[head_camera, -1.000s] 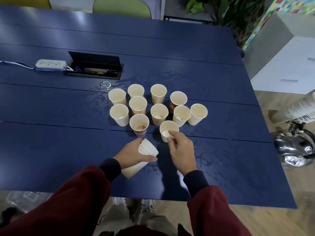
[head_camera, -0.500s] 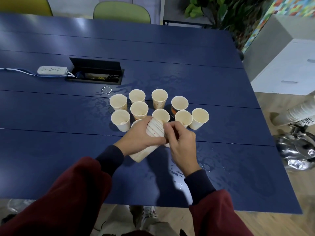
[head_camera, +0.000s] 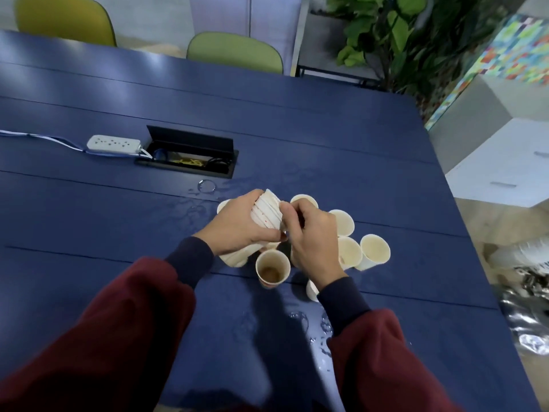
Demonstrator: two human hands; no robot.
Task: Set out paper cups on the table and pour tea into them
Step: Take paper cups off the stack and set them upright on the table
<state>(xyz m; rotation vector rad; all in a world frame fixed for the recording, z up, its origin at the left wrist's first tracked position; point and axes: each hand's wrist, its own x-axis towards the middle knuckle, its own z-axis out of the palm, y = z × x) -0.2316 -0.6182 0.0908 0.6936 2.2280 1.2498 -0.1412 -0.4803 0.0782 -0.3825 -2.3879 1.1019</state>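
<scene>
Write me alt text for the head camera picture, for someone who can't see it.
Over a blue table, the left hand grips a stack of paper cups while the right hand pinches its open end. Below them stand loose paper cups, the nearest cup holding a little brown liquid; a power strip lies farther back.

Looks like an office meeting room: long blue desk (head_camera: 297, 120) with recessed cable box (head_camera: 190, 157), power strip (head_camera: 114, 144), padded chairs (head_camera: 234, 52), potted plant (head_camera: 395, 31).

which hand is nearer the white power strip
Left. The left hand, gripping the cup stack, sits to the right of the power strip and closer to the person. The right hand lies further right, beyond the stack, pinching its open end.
</scene>
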